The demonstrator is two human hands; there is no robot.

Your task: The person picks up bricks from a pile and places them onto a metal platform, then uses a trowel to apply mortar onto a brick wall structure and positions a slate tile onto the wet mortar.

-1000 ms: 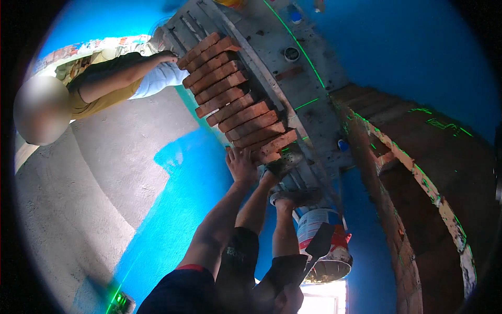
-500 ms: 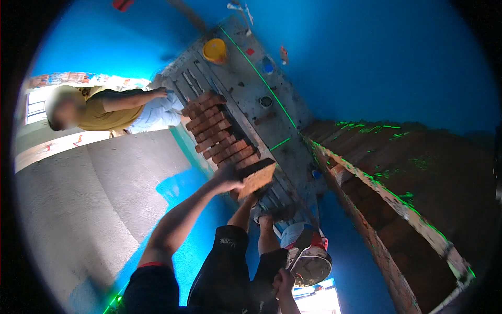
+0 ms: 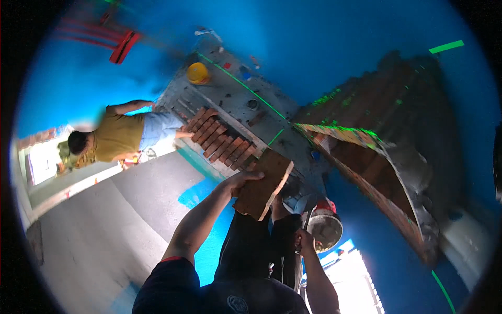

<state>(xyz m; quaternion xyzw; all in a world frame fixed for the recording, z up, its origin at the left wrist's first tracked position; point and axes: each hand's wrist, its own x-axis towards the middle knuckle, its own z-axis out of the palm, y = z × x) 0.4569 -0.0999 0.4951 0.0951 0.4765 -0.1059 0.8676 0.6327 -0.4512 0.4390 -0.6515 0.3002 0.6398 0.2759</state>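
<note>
My left hand (image 3: pixel 243 181) grips one edge of a reddish-brown brick (image 3: pixel 266 180), held up in front of my legs with its broad face showing. Low on the right, my right hand (image 3: pixel 303 241) is closed round the handle of a trowel (image 3: pixel 308 205). The trowel's blade points away from me, beside a bucket (image 3: pixel 325 230) with grey residue inside and a red part at its rim. Past the held brick, several bricks (image 3: pixel 214 137) lie in a row on a plank platform.
Another person (image 3: pixel 121 137) in an olive shirt stands at the far left end of the bricks. A yellow bucket (image 3: pixel 197 74) and a small dark pot (image 3: pixel 253 104) lie beyond. On the right rises a rough brick wall (image 3: pixel 361 165) with an opening; green laser lines cross floor and wall.
My left hand has lifted the brick closer and turned its broad face into view. My right hand still holds the trowel. The other person has turned and reaches toward the bricks. My view has shifted.
</note>
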